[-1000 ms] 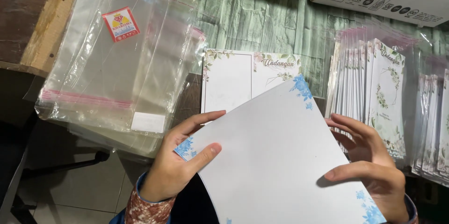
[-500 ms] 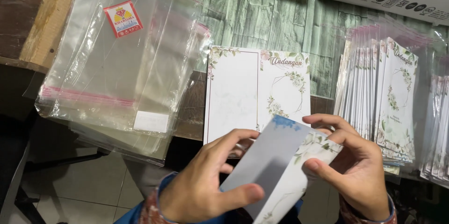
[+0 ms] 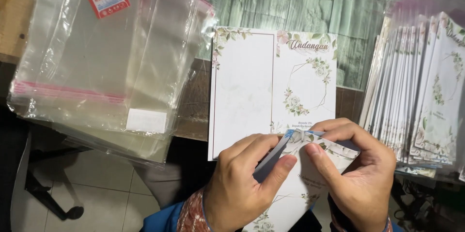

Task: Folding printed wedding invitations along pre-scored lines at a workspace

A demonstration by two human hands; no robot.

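Looking down from the head camera, I see the large white sheet of a second ago is now folded small — the folded card (image 3: 310, 174) sits between both hands, low in the centre. My left hand (image 3: 242, 183) and my right hand (image 3: 363, 174) pinch its top edge with thumbs pressed together. Behind lies an open floral card (image 3: 273, 86) over the table edge (image 3: 193, 132); plastic sleeves (image 3: 97, 62) left, packed cards (image 3: 421, 96) close on the right — little room there.

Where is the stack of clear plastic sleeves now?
In the head view, the stack of clear plastic sleeves lies at the upper left, left of the open floral card and beyond the left hand.
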